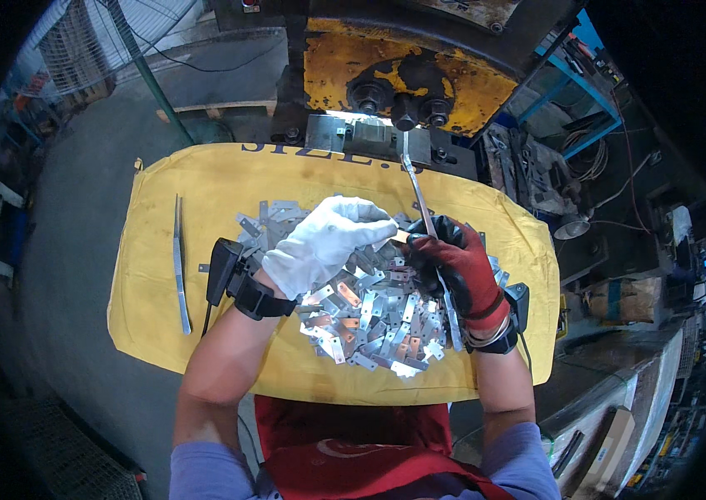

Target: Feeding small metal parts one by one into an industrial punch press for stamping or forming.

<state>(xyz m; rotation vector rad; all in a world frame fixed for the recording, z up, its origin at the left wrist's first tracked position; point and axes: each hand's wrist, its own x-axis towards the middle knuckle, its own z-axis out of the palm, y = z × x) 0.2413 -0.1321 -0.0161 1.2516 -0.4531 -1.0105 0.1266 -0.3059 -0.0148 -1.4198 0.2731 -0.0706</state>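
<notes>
My left hand [324, 242] wears a white glove and pinches a small flat metal piece [401, 237] at its fingertips, just above a pile of small metal plates [370, 312]. My right hand [453, 262], in a red and black glove, grips long metal tweezers [418, 193] whose tips point up toward the press. The two hands meet over the pile's upper edge. The pile lies on a yellow sack-cloth [203, 192] spread over the work surface. Black wrist bands sit on both forearms.
A yellow and black press machine [403, 71] stands right behind the cloth. A second pair of long tweezers [179, 262] lies on the cloth's left side. Cluttered shelves, cables and boxes fill the right; concrete floor lies to the left.
</notes>
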